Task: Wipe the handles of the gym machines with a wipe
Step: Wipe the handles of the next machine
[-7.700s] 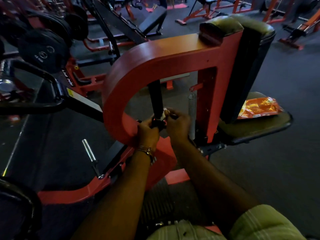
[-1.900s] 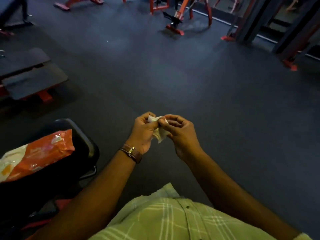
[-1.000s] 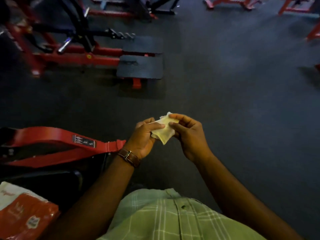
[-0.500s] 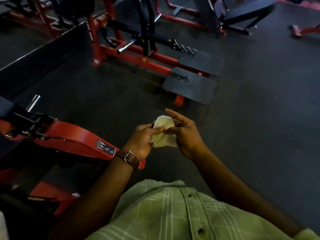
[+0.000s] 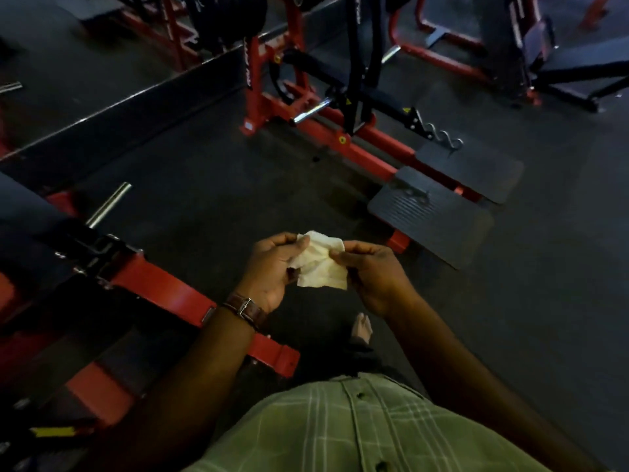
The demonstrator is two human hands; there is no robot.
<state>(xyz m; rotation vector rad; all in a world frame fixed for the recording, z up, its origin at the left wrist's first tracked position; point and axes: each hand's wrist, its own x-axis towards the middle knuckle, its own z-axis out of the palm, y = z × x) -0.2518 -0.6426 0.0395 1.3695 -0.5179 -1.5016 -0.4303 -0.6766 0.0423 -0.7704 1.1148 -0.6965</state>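
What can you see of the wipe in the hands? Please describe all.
The wipe is a small pale, cream-white sheet, thin and soft like damp tissue, creased and partly opened out. It hangs in the air above the dark floor, in front of the person's chest. The left hand pinches its upper left edge and the right hand pinches its right edge; its lower corner hangs free. It touches no machine.

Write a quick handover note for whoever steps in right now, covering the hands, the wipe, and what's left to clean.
Left hand and right hand each pinch an edge of the wipe, holding it spread between them at waist height. It touches no machine. The red machine sits close on the left; another red machine stands ahead across the floor. No handle is being wiped now. Left: carry the wipe to a handle and wipe it.
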